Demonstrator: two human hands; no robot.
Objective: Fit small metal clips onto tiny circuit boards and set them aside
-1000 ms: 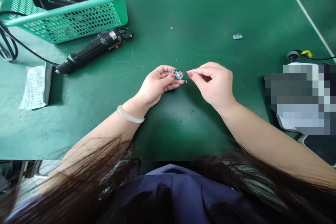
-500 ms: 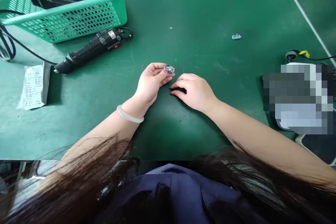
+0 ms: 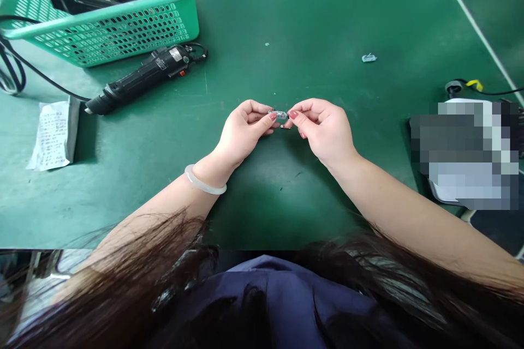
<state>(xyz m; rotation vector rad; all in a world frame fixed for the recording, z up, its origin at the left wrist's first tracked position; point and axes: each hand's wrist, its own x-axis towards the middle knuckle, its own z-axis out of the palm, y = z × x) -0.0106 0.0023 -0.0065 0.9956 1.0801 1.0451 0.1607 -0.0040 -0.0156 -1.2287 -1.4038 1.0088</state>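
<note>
A small grey metallic part [image 3: 280, 115] is pinched between the thumb and fingers of my left hand [image 3: 245, 128], above the green table. My right hand [image 3: 325, 128] is closed in a pinch at the part's right end, its thumb and index fingertips touching or nearly touching it. A tiny dark piece shows just below the part, between the hands; what it belongs to is too small to tell. A white bangle [image 3: 204, 181] circles my left wrist.
A green basket [image 3: 118, 19] with black cables stands at the upper left. In front of it lie a black power screwdriver [image 3: 141, 77] and a paper-wrapped block [image 3: 53, 133] with writing. Another small part [image 3: 369, 58] lies beyond my right hand. A pixelated object [image 3: 466, 152] is at the right.
My right hand has moved up and turned, its fingers now at the part's right end. My left hand has shifted slightly right with the part, which now lies level.
</note>
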